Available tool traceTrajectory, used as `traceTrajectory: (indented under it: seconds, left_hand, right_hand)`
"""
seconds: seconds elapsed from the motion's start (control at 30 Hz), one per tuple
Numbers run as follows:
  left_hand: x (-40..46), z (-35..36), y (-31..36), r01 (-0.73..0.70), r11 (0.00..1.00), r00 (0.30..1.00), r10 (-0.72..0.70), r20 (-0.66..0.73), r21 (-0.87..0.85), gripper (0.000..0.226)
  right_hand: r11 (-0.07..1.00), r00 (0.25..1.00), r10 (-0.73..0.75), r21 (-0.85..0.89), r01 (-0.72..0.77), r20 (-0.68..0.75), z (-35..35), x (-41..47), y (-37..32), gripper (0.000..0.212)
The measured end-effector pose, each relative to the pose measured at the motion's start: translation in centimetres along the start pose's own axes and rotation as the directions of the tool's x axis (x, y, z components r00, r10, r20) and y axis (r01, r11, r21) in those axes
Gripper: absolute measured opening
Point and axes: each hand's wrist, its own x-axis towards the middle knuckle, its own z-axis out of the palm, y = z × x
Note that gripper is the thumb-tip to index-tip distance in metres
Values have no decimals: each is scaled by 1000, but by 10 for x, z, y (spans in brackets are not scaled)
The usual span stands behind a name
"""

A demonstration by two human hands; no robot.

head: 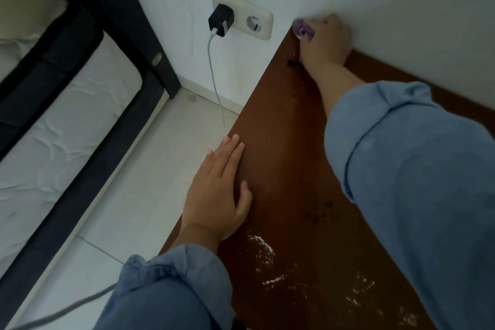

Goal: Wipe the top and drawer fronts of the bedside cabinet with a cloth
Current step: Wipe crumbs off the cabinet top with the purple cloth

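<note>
The brown top of the bedside cabinet (284, 158) runs from the bottom of the view up to the white wall. White powder (263, 249) and dark crumbs (317, 213) lie scattered on it. My right hand (325, 43) presses a purple cloth (302, 29) into the far left corner of the top, against the wall; most of the cloth is hidden under the hand. My left hand (222, 190) lies flat with fingers together on the left edge of the top. The drawer fronts are out of sight.
A double wall socket (257, 23) holds a black charger (221, 20), its white cable hanging to the tiled floor (150, 169). A bed with a dark frame and white mattress (61, 126) stands at left. Another grey cable crosses the floor at bottom left.
</note>
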Motion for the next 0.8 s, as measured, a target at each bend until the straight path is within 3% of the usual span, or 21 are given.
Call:
traceTrajectory:
  seconds: [0.1,0.2,0.43,0.53,0.57,0.63,0.7,0.8]
  left_hand:
    - [2,1,-1,-10,1000,1000,10,-6,-14,63]
    - [1,0,-1,-5,1000,1000,4,-12,-20,63]
    - [0,-1,0,-15,1000,999,14,-32,-17,64]
    - [-2,0,1,-9,1000,999,8,-42,-23,69]
    - [-3,0,1,-10,999,999,8,-46,-30,70]
    - [-4,0,1,-9,999,999,6,-49,-47,71]
    - [-4,0,0,-6,999,999,3,-51,-54,71]
    - [-4,0,0,4,998,998,-7,-58,-56,70]
  right_hand:
    - [988,997,-73,-140,72,2,5,-2,0,31]
    - [981,988,-144,-125,151,65,7,-24,5,34]
    - [935,940,-341,-98,341,12,6,-154,9,30]
    - [908,901,-405,-51,416,154,-5,-191,9,30]
    - [919,891,-391,38,393,229,-10,-190,9,30]
    - [919,882,-238,388,69,407,-20,-169,4,31]
    - [765,860,-112,596,-244,497,-28,-137,-2,32]
    - [716,912,-33,646,-264,410,-33,-83,-8,27]
